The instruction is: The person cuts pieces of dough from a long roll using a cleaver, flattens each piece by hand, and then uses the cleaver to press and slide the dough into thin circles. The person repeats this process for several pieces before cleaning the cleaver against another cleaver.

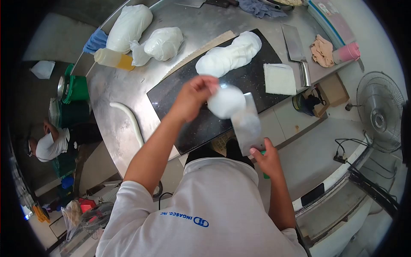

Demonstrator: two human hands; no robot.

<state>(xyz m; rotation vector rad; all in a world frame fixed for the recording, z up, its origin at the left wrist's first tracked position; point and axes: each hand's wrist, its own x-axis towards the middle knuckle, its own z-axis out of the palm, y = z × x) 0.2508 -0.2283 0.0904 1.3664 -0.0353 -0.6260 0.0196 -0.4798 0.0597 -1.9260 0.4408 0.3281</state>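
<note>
My left hand (195, 98) pinches the edge of a thin, round, white dough wrapper (226, 102), blurred by motion. The wrapper's right side overlaps or lies close to a wide metal cleaver blade (249, 128). My right hand (267, 159) grips the cleaver at its near end, and a bit of green shows beside the palm. Beneath both hands lies a black stone board (184, 132). Overlapping white dough rounds (229, 53) form a row along its far side. A folded white cloth (279, 79) rests on its right end.
Another cleaver (293, 43) lies right of the board. A dough rope (128, 120), an oil bottle (113, 59) and white plastic-wrapped bundles (129, 28) are on the steel table's left. A fan (379, 115) stands at right. Another person (51, 143) is at far left.
</note>
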